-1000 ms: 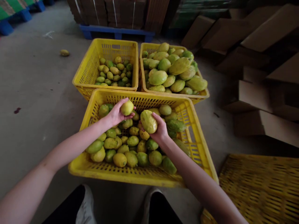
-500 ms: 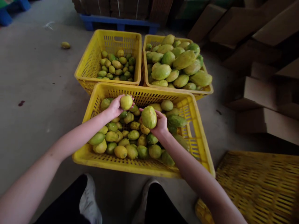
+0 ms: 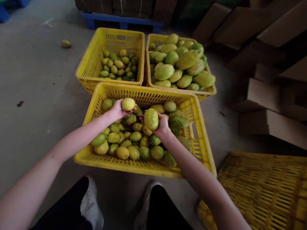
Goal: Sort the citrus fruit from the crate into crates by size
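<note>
Over the front yellow crate (image 3: 144,171), my left hand (image 3: 117,109) is closed around a yellow lemon (image 3: 128,104), which rests in the palm and curled fingers. Beside it, my right hand (image 3: 163,124) grips a larger yellow-green lemon (image 3: 151,119) from its right side. Both fruits are held above several loose yellow and green lemons (image 3: 135,136) lying in that crate. A gap separates the two hands. Part of the fingers is hidden behind the held fruit.
Behind stand a yellow crate (image 3: 83,62) with smaller lemons and another crate (image 3: 211,93) heaped with large green-yellow fruit (image 3: 189,59). One lemon (image 3: 66,44) lies on the floor. Cardboard boxes (image 3: 263,94) and a slatted yellow crate (image 3: 263,188) are at right; a blue pallet (image 3: 123,20) is behind.
The lemon in my left hand has turned so its long side shows. The right-hand lemon has turned slightly. The whole view has shifted a little; both hands keep their hold.
</note>
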Available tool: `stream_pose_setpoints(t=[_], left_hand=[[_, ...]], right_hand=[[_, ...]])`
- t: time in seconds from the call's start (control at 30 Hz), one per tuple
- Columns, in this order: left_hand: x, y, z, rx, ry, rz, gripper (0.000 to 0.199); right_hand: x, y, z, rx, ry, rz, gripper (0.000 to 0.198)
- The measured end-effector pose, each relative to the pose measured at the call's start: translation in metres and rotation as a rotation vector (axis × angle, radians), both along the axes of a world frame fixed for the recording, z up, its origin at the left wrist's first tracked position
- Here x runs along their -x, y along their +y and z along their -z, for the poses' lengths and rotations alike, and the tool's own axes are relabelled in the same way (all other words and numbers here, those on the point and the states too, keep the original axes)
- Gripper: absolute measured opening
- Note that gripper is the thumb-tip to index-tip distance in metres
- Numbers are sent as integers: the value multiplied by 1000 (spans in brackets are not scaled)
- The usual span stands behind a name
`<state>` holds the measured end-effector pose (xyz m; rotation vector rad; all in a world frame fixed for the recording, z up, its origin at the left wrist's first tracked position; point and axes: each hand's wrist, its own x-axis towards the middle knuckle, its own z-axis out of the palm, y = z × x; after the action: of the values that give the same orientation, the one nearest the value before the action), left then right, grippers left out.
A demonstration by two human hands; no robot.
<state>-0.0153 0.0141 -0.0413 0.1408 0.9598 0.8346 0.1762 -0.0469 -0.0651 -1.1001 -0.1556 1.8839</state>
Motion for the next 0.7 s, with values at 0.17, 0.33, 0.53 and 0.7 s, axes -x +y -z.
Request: stream_pose_setpoints(t=[0.17, 0.33, 0.53, 0.7], left_hand=[[-7, -7, -8, 40, 63, -32, 38], [-8, -8, -12, -30, 163, -96, 28], [-5, -6, -8, 61, 122, -64, 40], [-5, -5, -8, 57, 121, -4, 41]], right_hand=[[-1, 1, 5, -27, -33, 26, 29], [-4, 1, 2, -68, -22, 38, 19], [0, -1, 0, -38, 2, 7, 22], [-1, 0, 2, 10, 34, -6, 20]])
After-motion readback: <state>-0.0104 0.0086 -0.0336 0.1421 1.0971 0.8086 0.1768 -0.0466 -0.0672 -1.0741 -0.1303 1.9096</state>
